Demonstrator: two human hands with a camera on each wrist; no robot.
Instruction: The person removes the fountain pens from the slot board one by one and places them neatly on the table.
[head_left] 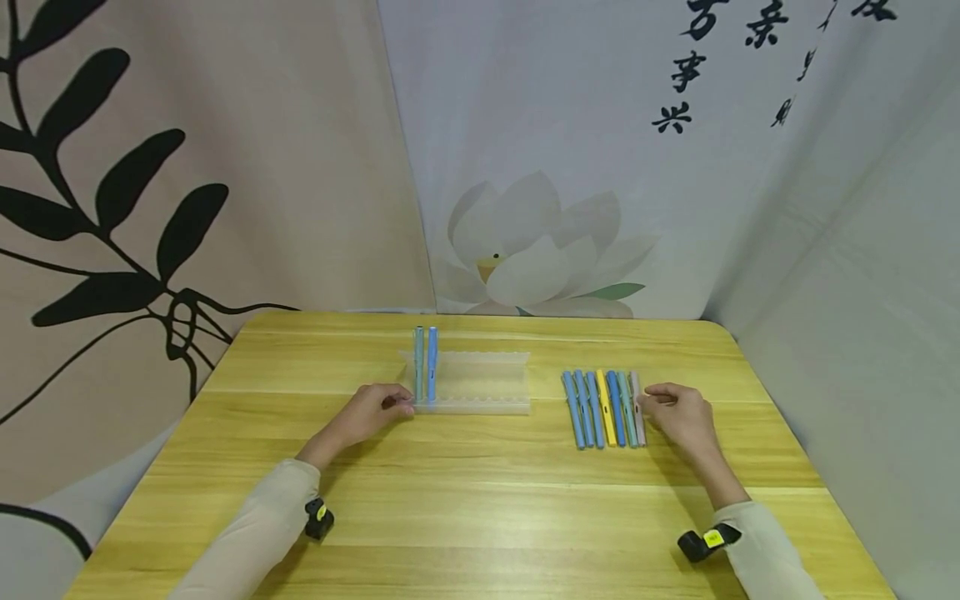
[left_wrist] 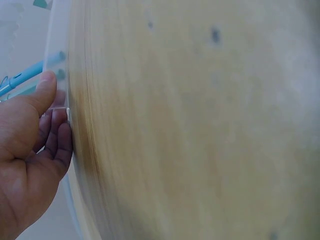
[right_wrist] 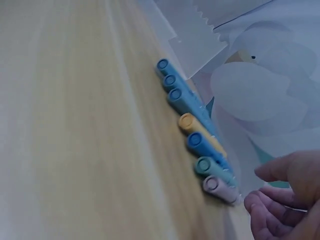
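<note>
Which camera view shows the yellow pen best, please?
The head view: the yellow pen lies there full length. The right wrist view shows it foreshortened, nearly end-on; the left wrist view doesn't show it.

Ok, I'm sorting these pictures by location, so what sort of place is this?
Probably a small curtained-off recording booth: printed curtains hang close behind the wood-grained table, and the person working there wears a small black camera on each wrist.
</note>
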